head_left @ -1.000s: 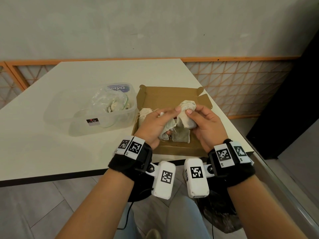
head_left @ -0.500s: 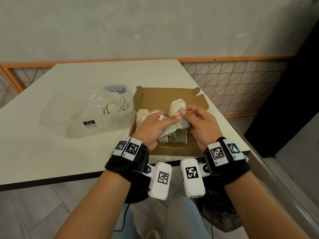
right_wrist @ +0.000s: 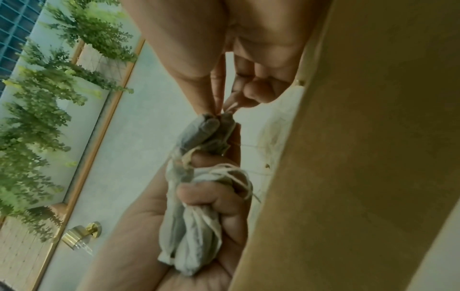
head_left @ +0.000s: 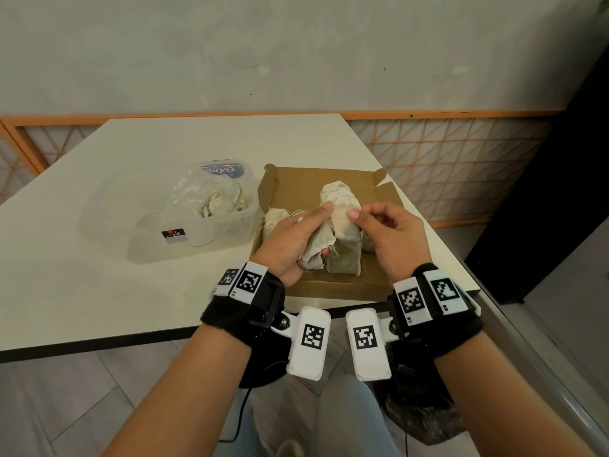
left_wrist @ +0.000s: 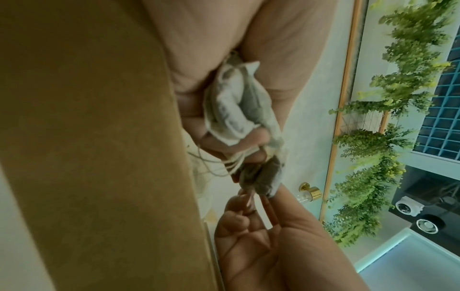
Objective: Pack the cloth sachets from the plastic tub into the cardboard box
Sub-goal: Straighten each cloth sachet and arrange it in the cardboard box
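Note:
An open cardboard box [head_left: 379,196] lies on the table, right of the clear plastic tub [head_left: 108,209]. My left hand [head_left: 306,225] hovers over the box and grips a crumpled bunch of pale cloth sachets [head_left: 316,249] with loose strings. My right hand [head_left: 361,214] pinches the upper part of one sachet [head_left: 344,222] from that bunch between thumb and forefinger. The left wrist view shows the fingers curled round the bunch [left_wrist: 231,114]. In the right wrist view the pinch [right_wrist: 219,110] sits at a sachet's end [right_wrist: 204,130]. More sachets [head_left: 344,265] lie in the box.
Inside the tub is a crumpled clear plastic bag [head_left: 211,199] holding several more sachets. The cream table [head_left: 164,143] ends in an edge just below the box and another close on its right. An orange lattice rail [head_left: 461,153] runs behind.
Both hands stayed over the box. The right hand went from wrapping the raised sachet to pinching it with thumb and forefinger, the other fingers lifted off.

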